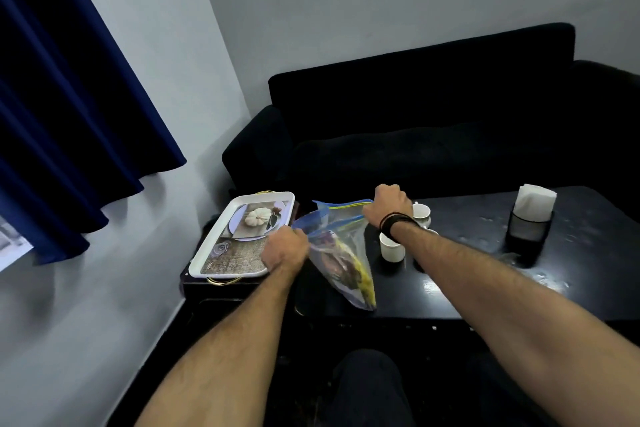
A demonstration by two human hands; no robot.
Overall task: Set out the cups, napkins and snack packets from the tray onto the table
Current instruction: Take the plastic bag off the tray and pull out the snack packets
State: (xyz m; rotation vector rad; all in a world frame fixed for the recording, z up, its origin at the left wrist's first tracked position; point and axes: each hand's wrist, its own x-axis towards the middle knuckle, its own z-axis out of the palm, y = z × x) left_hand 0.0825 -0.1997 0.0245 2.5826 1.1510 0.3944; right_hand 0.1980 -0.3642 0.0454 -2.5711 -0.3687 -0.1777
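Observation:
A clear zip bag [346, 260] with snack packets inside hangs over the left part of the dark table [485, 288]. My left hand [285, 250] grips the bag's near top corner. My right hand [389, 204] grips its far top corner, and the blue zip strip is stretched between them. White cups stand on the table just right of the bag: one [391, 248] near my right wrist, another [421, 213] behind it. White napkins [535, 201] stand in a dark holder [528, 230] further right. The white tray [221, 246] with a printed picture lies on a side stand, left of the bag.
A black sofa [433, 121] runs along the far side of the table. A blue curtain [62, 107] hangs on the left wall. My dark-clothed knee [367, 385] is below the table's near edge.

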